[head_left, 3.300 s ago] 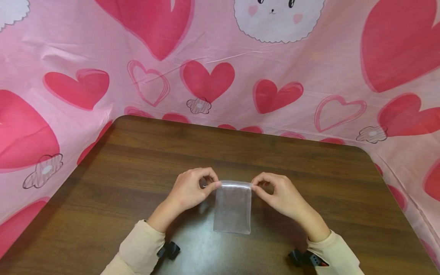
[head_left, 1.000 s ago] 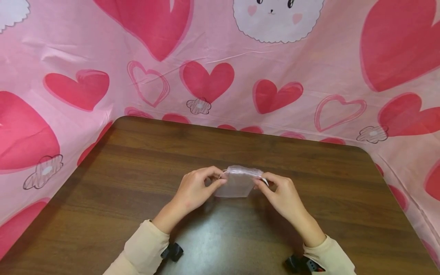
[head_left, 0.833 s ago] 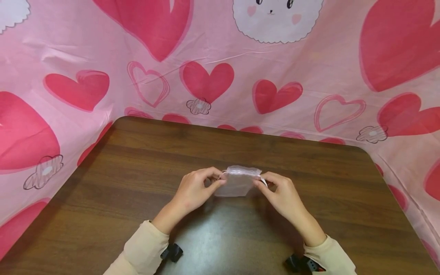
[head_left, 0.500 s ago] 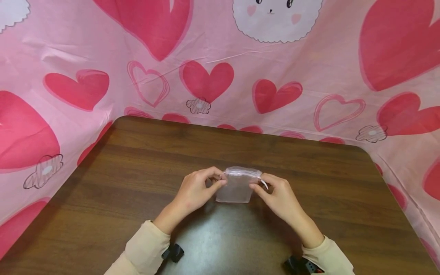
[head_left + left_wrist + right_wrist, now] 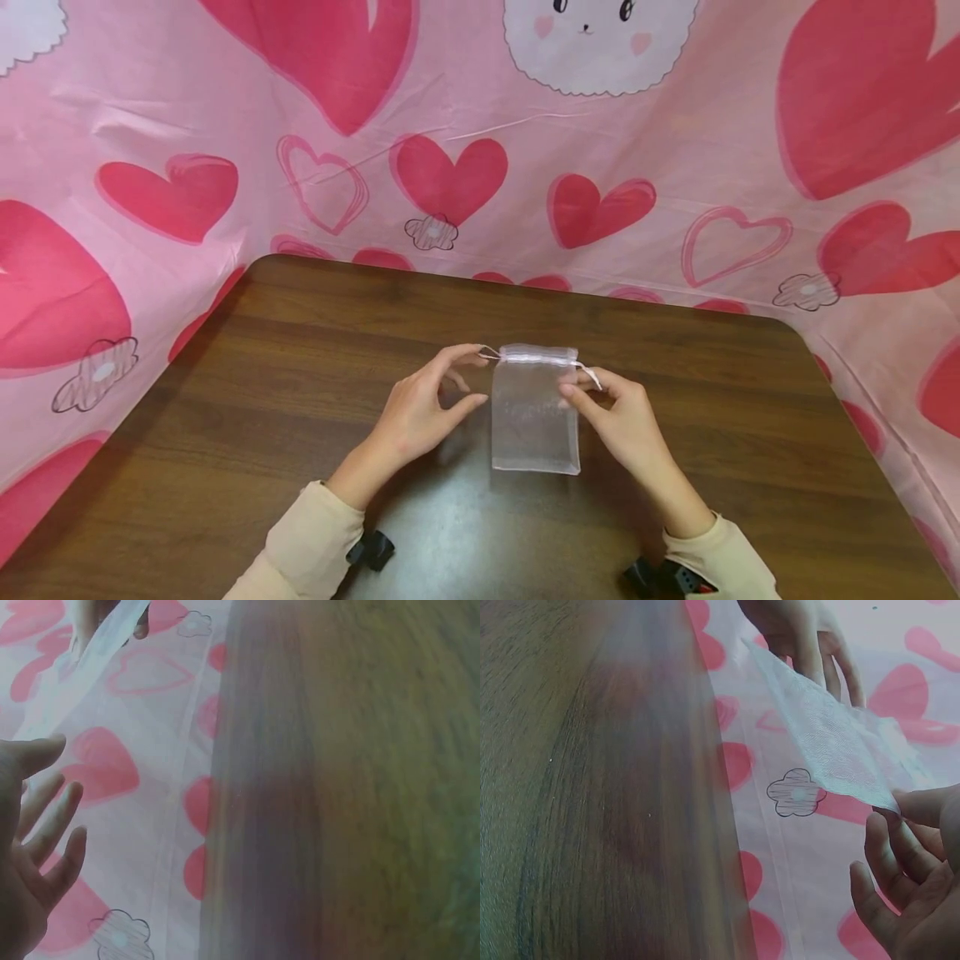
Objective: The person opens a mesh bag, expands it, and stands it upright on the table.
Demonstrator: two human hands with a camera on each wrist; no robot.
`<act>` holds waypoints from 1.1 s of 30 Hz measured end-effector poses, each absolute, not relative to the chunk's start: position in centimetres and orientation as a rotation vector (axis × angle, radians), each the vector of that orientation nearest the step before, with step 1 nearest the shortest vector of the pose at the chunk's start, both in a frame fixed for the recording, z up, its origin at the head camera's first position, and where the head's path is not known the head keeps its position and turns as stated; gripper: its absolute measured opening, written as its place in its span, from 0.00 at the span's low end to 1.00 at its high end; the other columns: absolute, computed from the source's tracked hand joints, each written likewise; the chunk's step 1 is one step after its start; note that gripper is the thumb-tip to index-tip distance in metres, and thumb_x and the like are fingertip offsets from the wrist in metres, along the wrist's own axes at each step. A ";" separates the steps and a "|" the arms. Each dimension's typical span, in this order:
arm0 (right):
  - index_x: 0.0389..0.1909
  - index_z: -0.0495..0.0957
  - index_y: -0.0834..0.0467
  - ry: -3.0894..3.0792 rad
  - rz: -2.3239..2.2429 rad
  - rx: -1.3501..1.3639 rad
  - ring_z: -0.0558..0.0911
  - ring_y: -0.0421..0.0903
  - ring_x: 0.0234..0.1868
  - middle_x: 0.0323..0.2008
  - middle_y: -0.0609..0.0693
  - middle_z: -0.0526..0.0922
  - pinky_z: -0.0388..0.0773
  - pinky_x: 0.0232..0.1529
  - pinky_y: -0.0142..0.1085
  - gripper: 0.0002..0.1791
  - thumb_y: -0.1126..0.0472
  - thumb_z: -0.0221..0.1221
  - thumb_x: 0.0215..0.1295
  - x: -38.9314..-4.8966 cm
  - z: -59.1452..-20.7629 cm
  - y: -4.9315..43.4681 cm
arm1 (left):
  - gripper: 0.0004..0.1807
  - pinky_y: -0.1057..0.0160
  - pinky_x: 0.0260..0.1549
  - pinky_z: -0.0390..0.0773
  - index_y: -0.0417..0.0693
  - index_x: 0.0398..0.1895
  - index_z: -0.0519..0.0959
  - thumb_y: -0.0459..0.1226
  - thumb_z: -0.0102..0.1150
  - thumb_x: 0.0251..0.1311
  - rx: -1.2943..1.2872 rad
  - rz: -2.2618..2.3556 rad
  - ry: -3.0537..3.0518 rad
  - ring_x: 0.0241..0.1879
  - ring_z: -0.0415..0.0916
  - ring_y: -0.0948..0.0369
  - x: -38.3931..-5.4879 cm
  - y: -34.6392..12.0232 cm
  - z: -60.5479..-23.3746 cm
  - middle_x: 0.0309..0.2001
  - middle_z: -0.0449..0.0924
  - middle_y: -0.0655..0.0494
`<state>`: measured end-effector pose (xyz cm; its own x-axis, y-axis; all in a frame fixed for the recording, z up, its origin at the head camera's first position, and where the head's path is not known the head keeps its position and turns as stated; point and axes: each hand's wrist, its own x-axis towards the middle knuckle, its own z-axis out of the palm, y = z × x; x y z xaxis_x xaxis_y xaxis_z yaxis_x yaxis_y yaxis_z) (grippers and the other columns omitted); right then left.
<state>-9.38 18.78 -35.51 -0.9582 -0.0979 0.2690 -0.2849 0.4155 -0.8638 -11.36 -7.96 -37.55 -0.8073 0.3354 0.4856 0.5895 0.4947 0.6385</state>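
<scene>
A small sheer white organza drawstring bag [image 5: 534, 421] hangs above the table between my hands, its gathered mouth at the top. My right hand [image 5: 630, 417] pinches the bag's right edge between thumb and fingers, just below the white cord tail [image 5: 589, 375]. At the left, my left hand [image 5: 412, 412] has thumb and fingers apart, clear of the bag's body. Its index fingertip is at the left cord loop [image 5: 489, 352]; whether it touches is too small to tell. The right wrist view shows the sheer cloth [image 5: 832, 739] slanting from my right fingertips.
The brown wooden table [image 5: 315, 333] lies below both hands. Pink cloth [image 5: 525, 108] printed with hearts stands behind the table and along its sides. Black wrist-worn devices sit at the left cuff [image 5: 371, 550] and the right cuff [image 5: 663, 575].
The bag, earlier pinched by both hands and tilted, now hangs facing the head camera, a little farther right. My left hand has let go of its left edge and spread its fingers.
</scene>
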 end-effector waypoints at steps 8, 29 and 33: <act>0.41 0.84 0.64 -2.470 1.652 0.262 0.84 0.38 0.31 0.26 0.51 0.86 0.77 0.37 0.28 0.08 0.63 0.65 0.65 -9.3 -35.3 19.1 | 0.26 0.60 0.29 0.78 0.55 0.55 0.78 0.36 0.76 0.52 -0.918 -1.125 -2.356 0.35 0.79 0.66 -11.1 -7.7 -37.5 0.47 0.81 0.65; 0.44 0.83 0.67 -2.646 1.769 0.189 0.84 0.44 0.31 0.31 0.54 0.85 0.81 0.36 0.38 0.12 0.62 0.63 0.67 -9.9 -36.3 19.4 | 0.03 0.71 0.30 0.73 0.58 0.31 0.88 0.41 0.74 0.53 -1.059 -1.087 -2.159 0.33 0.75 0.70 -11.3 -6.9 -37.8 0.33 0.77 0.67; 0.44 0.83 0.67 -2.710 1.729 0.243 0.84 0.45 0.31 0.32 0.55 0.86 0.81 0.36 0.38 0.12 0.61 0.63 0.67 -10.0 -36.6 19.8 | 0.05 0.69 0.31 0.76 0.57 0.29 0.88 0.40 0.76 0.51 -1.007 -1.100 -2.153 0.35 0.77 0.68 -11.4 -7.0 -37.7 0.34 0.78 0.66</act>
